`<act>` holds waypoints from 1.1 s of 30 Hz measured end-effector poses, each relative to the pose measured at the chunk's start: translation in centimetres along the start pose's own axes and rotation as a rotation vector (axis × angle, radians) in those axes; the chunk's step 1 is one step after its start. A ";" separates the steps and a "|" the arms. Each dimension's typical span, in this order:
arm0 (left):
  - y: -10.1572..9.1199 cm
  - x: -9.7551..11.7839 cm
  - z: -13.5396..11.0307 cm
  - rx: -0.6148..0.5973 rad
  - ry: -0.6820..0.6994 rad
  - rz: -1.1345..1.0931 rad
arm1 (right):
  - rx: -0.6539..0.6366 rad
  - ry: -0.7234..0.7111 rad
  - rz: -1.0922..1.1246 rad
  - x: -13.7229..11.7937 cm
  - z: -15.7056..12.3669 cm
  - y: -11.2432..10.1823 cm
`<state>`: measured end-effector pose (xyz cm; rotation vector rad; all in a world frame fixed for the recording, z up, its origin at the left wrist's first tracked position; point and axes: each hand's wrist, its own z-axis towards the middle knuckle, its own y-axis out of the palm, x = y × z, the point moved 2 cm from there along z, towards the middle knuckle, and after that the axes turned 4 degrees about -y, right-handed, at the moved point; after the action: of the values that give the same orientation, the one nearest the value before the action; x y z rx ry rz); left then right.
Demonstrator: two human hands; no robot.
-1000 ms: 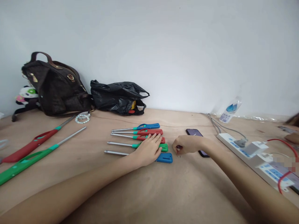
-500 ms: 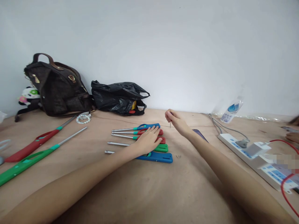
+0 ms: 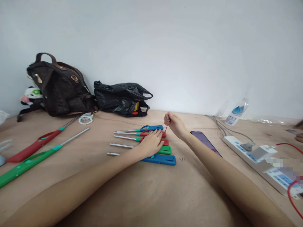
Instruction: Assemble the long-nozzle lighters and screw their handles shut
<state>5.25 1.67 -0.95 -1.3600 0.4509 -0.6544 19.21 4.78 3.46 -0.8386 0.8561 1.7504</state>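
Note:
Several long-nosed gas lighters lie side by side in a row, among them a far blue lighter (image 3: 157,127), a red lighter (image 3: 163,134), a green lighter (image 3: 167,150) and a near blue lighter (image 3: 165,160). Fingers outstretched, my left hand (image 3: 151,143) lies flat across the middle ones and hides part of their handles. My right hand (image 3: 176,126) is closed round a small screwdriver (image 3: 166,128), its handle mostly hidden. The thin shaft slants down to the butt end of the farther red lighter. Small screws (image 3: 182,159) lie right of the near blue lighter.
Another red lighter (image 3: 35,146) and a green one (image 3: 30,162) lie left, near a bead bracelet (image 3: 85,119). A backpack (image 3: 61,88) and black plastic bag (image 3: 118,97) stand behind. At right are a phone (image 3: 204,143), power strip (image 3: 255,164), bottle (image 3: 236,112) and another person's hand (image 3: 299,137).
My right hand has moved left and slightly down, bringing the screwdriver shaft to the red lighter's end. More of the phone shows now. My left hand stays on the lighters.

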 end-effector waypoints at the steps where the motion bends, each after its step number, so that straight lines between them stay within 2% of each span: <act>1: 0.1 0.0 0.0 0.007 0.006 -0.003 | 0.005 0.011 0.001 0.1 0.0 0.0; 16: 0.2 0.0 -0.2 0.024 -0.001 -0.043 | 0.162 -0.010 0.074 1.4 0.6 -0.3; 26: -0.1 0.1 -0.3 0.003 -0.003 -0.026 | 0.112 0.003 0.092 1.8 0.8 -0.4; 33: 0.2 -0.1 -0.3 0.021 0.012 -0.038 | 0.076 0.027 0.056 1.2 0.5 -0.2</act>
<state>5.03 1.55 -1.16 -1.3487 0.4273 -0.6973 19.02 5.83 2.66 -0.7966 0.9667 1.7473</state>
